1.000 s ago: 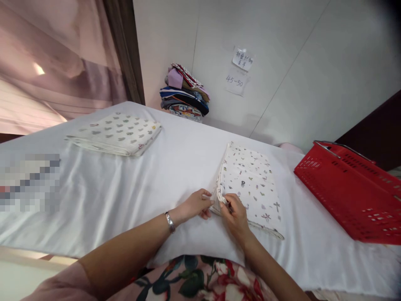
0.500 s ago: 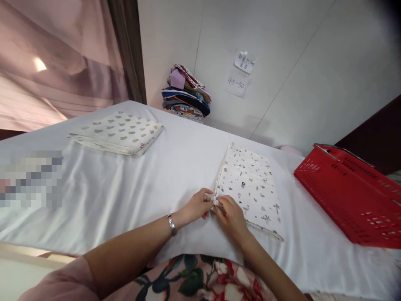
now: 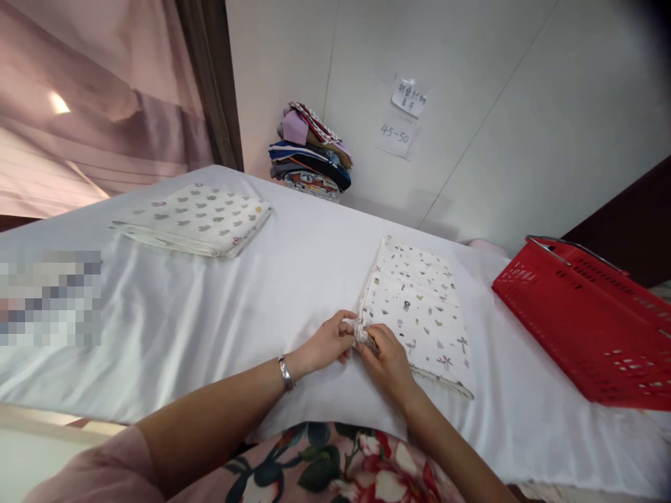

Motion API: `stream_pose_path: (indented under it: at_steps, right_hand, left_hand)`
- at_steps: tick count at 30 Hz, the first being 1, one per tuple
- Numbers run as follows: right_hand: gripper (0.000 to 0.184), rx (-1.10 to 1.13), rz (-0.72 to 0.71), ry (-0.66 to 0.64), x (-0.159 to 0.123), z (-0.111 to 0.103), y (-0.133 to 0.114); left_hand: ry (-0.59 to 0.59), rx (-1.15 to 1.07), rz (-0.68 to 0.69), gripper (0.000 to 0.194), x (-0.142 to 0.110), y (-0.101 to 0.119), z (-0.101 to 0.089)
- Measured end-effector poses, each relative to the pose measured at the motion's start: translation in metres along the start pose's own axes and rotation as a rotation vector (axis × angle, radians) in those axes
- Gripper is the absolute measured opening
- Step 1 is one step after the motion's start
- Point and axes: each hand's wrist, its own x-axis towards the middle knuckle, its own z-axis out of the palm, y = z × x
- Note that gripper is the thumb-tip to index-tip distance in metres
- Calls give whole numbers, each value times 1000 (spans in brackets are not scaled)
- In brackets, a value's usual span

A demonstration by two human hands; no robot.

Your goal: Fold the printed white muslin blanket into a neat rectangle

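A folded white cloth (image 3: pixel 419 300) with small plant and animal prints lies in front of me, right of centre. My right hand (image 3: pixel 388 356) pinches its near left corner, where the fabric is bunched up. Close against that same corner, my left hand (image 3: pixel 333 340) has its fingers curled together at the cloth's left edge. The fingertips of both hands almost meet there. A second folded white cloth (image 3: pixel 202 220), printed with rows of grey-green shapes, rests apart on the left.
White sheeting covers the table (image 3: pixel 293 279). A red plastic basket (image 3: pixel 581 328) with a metal handle stands at the right edge. Beyond the far edge is a stack of folded fabrics (image 3: pixel 312 157). Paper notes (image 3: pixel 395 136) hang on the wall. A blurred-out patch covers the far left.
Both hands stay at the cloth's near left corner, with only slight finger movement. The bunched fabric there shows a little more. The whole view has shifted slightly.
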Motion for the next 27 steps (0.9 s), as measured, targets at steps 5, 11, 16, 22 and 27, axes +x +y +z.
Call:
stream_pose_path:
  at_steps: [5,11,16,22,27]
  right_hand:
    - [16,-17,-5,-6,0,2,1]
    - [15,-31,-56,71,-1,-5,4]
    - [14,-103,-97,28,-1,-4,3]
    - [13,-145,-124,-8,1,-2,0]
    - [14,-130,-136,-8,1,-3,1]
  left_hand:
    - [-1,49,31,39,0,-2,-1]
    - [70,43,-47,42,1,3,-2]
    - [92,22,-83,43,2,3,-2]
    - [81,21,-20,40,2,-3,0]
    - [110,-11,-59,41,1,1,1]
